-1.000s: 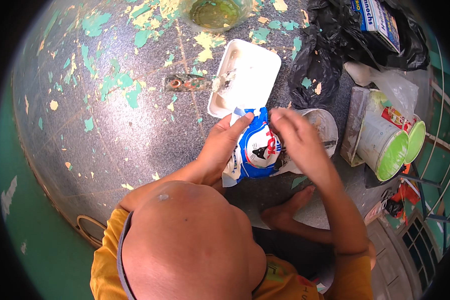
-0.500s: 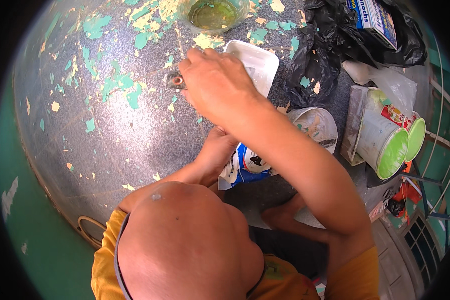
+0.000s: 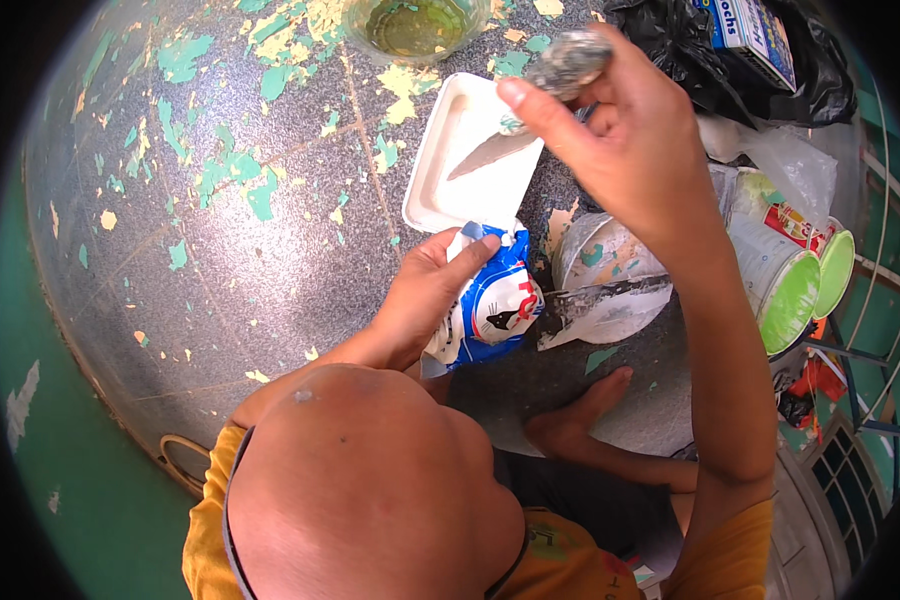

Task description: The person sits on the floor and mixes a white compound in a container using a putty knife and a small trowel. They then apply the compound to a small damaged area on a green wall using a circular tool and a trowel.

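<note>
Overhead, a speckled grey floor [image 3: 220, 290] flecked with peeling green and yellow paint is seen, with a person crouched over it, one bare foot [image 3: 575, 415] planted near the floor's lower right. The right hand [image 3: 625, 140] is raised high above the floor and clenched around the grimy handle of a putty knife [image 3: 530, 110]; its narrow blade is pointed down and to the left, over a white foam tray [image 3: 470, 150]. The blade appears to be held clear of the tray, not touching it, though contact cannot be judged for certain. The left hand [image 3: 425, 300] is wrapped around a blue and white pouch [image 3: 495, 305], fingers curled over its folded top, seemingly to keep the mouth upright and closed against spilling. The pouch is kept just below the tray's near edge. The tray is laid flat and open-side up toward the floor's upper middle, probably as a mixing surface. Just right of the pouch a smeared white bowl [image 3: 605, 280] is resting on the floor. Farther right, green-lidded tubs [image 3: 805, 275] are stood together, and a black bag [image 3: 690, 55] is heaped at the upper right corner. A glass bowl of yellowish liquid [image 3: 415, 25] is set at the top edge.
</note>
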### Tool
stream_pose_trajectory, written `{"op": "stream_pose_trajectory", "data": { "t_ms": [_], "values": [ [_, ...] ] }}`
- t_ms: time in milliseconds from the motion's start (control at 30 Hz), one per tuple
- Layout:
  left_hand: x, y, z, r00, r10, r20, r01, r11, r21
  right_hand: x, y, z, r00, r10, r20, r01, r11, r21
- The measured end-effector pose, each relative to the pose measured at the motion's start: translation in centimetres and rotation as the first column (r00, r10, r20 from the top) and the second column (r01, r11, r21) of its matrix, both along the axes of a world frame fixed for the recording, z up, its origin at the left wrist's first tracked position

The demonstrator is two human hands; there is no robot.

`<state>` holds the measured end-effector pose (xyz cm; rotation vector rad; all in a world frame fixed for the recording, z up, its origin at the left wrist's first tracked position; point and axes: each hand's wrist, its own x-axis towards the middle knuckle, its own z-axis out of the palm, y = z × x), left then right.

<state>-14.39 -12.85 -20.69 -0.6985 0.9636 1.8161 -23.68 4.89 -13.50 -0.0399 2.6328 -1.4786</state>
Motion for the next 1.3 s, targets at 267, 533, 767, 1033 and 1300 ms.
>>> {"op": "stream_pose_trajectory", "data": {
  "t_ms": [267, 533, 767, 1033, 1300],
  "values": [
    [-0.4, -0.2, -0.4, 0.998, 0.038, -0.058, -0.041, 0.998, -0.054, 2.5, 2.5, 0.3, 0.878, -0.441, 0.184, 0.478, 0.819, -0.318],
    [-0.5, 0.0, -0.5, 0.986, 0.016, -0.164, -0.040, 0.989, -0.144, 3.4, 5.4, -0.7, 0.771, -0.586, 0.248, 0.636, 0.695, -0.334],
    [-0.5, -0.2, -0.1, 0.965, 0.004, -0.262, -0.054, 0.982, -0.181, 3.5, 6.2, -0.8, 0.710, -0.634, 0.308, 0.704, 0.635, -0.318],
    [-0.6, -0.6, 0.2, 0.940, -0.045, -0.338, -0.033, 0.974, -0.223, 3.0, 7.3, -1.6, 0.647, -0.654, 0.391, 0.759, 0.603, -0.246],
    [-0.8, -1.1, 0.3, 0.888, -0.128, -0.443, 0.016, 0.969, -0.247, 3.0, 8.0, -2.7, 0.580, -0.649, 0.493, 0.797, 0.578, -0.176]
  ]
}}
